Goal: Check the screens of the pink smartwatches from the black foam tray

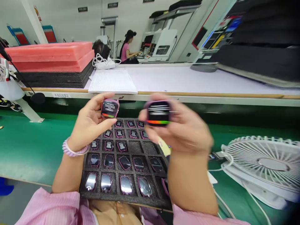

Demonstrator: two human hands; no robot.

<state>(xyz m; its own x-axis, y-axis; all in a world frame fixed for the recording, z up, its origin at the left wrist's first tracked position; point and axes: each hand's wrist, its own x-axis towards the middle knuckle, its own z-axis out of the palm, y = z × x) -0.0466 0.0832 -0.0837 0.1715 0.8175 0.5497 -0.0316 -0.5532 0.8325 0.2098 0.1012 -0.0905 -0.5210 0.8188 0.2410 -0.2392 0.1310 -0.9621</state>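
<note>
My left hand (90, 122) is closed on a smartwatch (110, 108) with a purple case, held by its edges with the lit screen facing me. In my right hand (180, 125), smeared by motion, is a second purple smartwatch (158, 113); its screen shows white text lines over a red-to-green bar. Both hands are raised above a black foam tray (100, 193) divided into compartments. Several more watches lie in it, such as a dark-screened one (109, 161) and one with text lit (109, 145). Two compartments in the middle row hold no watch.
A white fan (269, 164) with cables stands on the green bench (35, 147) at right. Behind, a shelf (164, 78) bears papers (112, 82), red foam blocks (49, 56) and a black stack (257, 62). Farther back, a person (126, 51) in pink sits near a machine.
</note>
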